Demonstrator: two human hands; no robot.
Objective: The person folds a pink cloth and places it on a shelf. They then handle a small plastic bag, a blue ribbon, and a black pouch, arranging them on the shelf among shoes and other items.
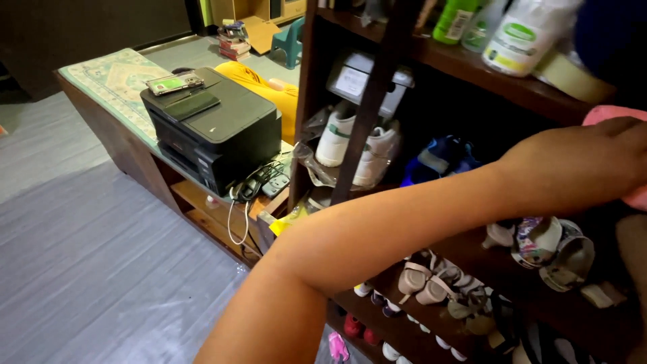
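— Cloth (pixel 617 114), pink, is what the hand (pixel 593 158) lies on; it sits at the far right edge of the view, on the dark wooden shelf unit (pixel 472 81), just under the board that carries the bottles (pixel 499 27).

— Which hand is it?

— I can't say for sure. One bare forearm comes up from the bottom of the view and runs to the right, and the hand at its end is half cut off by the frame edge. It looks like the left, but the fingers are out of sight. No second hand shows.

— Clenched or slack?

— The back of the hand is up and it presses on the cloth; whether the fingers are closed around it, I cannot tell.

— How does the cloth lie from the hand?

— Directly beneath and beyond it, touching. A strip of pink shows above the knuckles and another bit below the wrist side, so the cloth's long axis seems to run up and down across the hand, while the arm's own line runs left to right along the shelf.

— What's around?

— White sneakers (pixel 350 141) on the same level to the left, small pale shoes (pixel 431 283) on the shelves below the arm. Well apart to the left, a black printer (pixel 216 128) stands on a low bench (pixel 114 81) with a patterned mat.
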